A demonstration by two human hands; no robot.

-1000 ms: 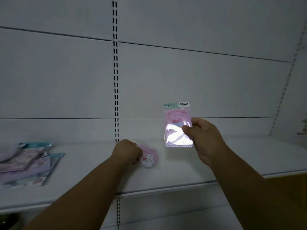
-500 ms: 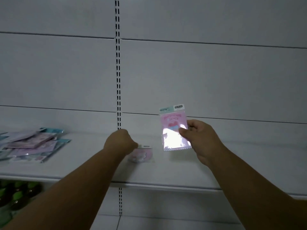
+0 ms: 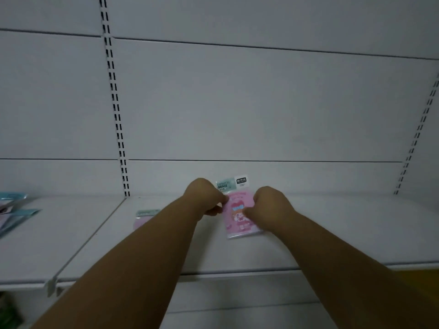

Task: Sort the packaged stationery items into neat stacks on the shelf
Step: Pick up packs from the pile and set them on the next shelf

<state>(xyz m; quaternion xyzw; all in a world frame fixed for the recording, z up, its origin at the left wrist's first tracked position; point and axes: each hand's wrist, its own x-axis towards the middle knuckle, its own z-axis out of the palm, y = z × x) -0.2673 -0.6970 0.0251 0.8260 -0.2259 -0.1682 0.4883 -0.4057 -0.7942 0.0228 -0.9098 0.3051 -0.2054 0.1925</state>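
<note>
Holding a pink packet (image 3: pixel 238 218) between them, both hands are out over the white shelf (image 3: pixel 332 233). The left hand (image 3: pixel 205 198) pinches the packet's left edge, near the top. The right hand (image 3: pixel 270 205) is curled around its right side. Both hands are closed on it, with the fingers bent in tight.

The packet has a cartoon girl on the front and a pale green and white label at the top. Its bottom edge looks like it is touching the shelf or just above it. I cannot tell which.

A second small packet (image 3: pixel 145 217) lies flat on the shelf to the left. The left arm hides most of it, so only its pink corner and green top show.

Far over at the left edge sits a loose pile of packets (image 3: pixel 14 212). They have blue tops and lie at odd angles, not lined up.

So the job seems to be near its start. No neat stack shows yet on this part of the shelf. My guess is that the pink packet is about to be laid down as a new stack. The messy pile on the left is not yet sorted.
</note>
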